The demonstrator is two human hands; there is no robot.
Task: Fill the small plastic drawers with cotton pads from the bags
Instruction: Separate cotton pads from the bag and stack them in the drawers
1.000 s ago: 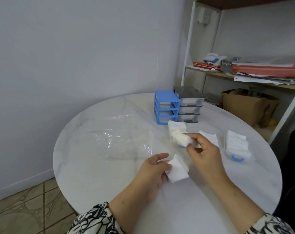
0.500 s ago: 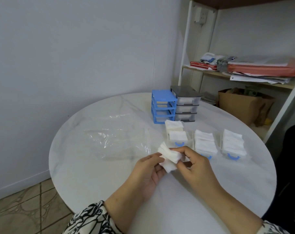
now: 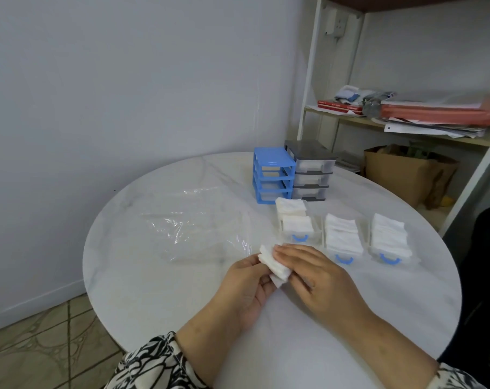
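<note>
Both hands, left hand [image 3: 248,279] and right hand [image 3: 312,272], pinched a soft, light stack of pads [image 3: 274,266], best gripped flat across its faces.

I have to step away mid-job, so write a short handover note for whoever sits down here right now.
Hands: the left hand and the right hand together hold a small stack of cotton pads above the table.
Things: three clear drawers with blue handles sit out in a row. The middle drawer and the right drawer are piled with pads. The left drawer holds fewer. An empty-looking clear bag lies to the left. The blue frame stands empty beside a grey drawer unit.
Done: two drawers filled.
Left: add the held stack to the left drawer, then slide the drawers back.
</note>
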